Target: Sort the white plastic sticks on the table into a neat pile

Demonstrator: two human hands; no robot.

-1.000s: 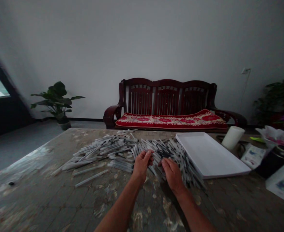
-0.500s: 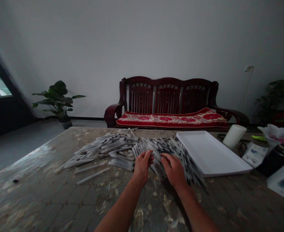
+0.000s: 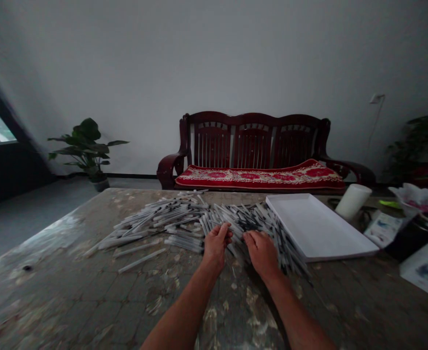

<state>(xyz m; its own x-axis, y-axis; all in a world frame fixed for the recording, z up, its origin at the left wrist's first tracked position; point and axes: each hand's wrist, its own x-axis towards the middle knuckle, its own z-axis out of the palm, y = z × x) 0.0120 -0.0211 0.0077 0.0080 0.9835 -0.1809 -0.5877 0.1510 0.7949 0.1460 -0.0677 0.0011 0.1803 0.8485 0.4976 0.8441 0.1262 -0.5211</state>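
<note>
My left hand is closed, its thumb pressed against the curled fingers in front of the pile. Facing it a short gap away, my right hand has thumb and fingers drawn together. Anything held in either pinch is too small or hidden to name. Beyond and around both hands lie many slim, translucent pen-like sticks with dark parts, in a right heap and a left heap. A short row of these sticks lies side by side left of my left hand.
A shallow white tray rests right of the heaps on the patterned table. Past it stand a white roll, a printed box and a dark container. A small black piece lies far left. A wooden bench stands behind.
The fingers of my right hand have curled in closer to its thumb. My left hand keeps nearly the same pinch. The whole view has shifted slightly; the heaps look unchanged.
</note>
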